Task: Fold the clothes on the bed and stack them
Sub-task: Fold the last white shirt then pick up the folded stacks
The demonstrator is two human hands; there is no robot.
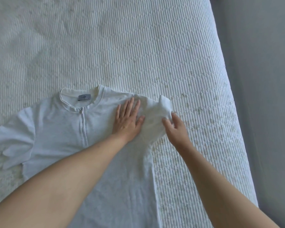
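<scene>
A white short-sleeved shirt (59, 129) with a short front zip and a grey neck label lies face up on the bed, collar pointing away from me. My left hand (127, 120) rests flat on the shirt's right shoulder, fingers spread. My right hand (175, 125) pinches the edge of the shirt's right sleeve (156, 112), which is lifted and bunched slightly inward. The other sleeve lies spread out at the far left.
The bed (138, 46) is covered by a white ribbed quilted mattress surface. Its right edge (237, 99) runs diagonally down the frame, with grey floor (270, 79) beyond it.
</scene>
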